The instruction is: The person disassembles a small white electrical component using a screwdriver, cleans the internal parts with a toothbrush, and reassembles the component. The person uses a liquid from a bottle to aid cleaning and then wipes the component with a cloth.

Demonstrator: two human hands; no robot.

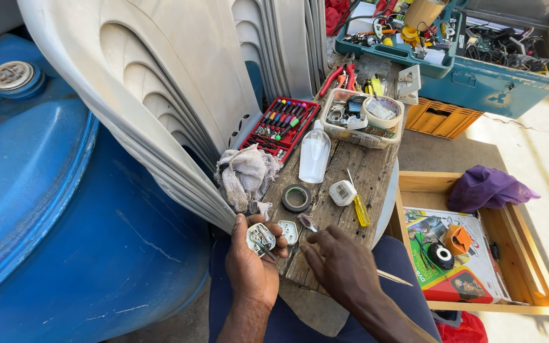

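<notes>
Left hand (251, 265) grip grasps one opened plug (261, 237); right hand (343, 267) clenches one thin tool (394, 277).

White plug (261, 237), blue tank (65, 222)

Bright daylight, glare far right; edges bowed, hands perhaps slightly blurred.

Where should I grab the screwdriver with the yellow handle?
Best guess: hold the yellow-handled screwdriver by its thick yellow handle, coming from above. It lies flat on the wooden bench, thin shaft pointing away toward the clear tub, handle nearest, with bare wood around it.
</notes>
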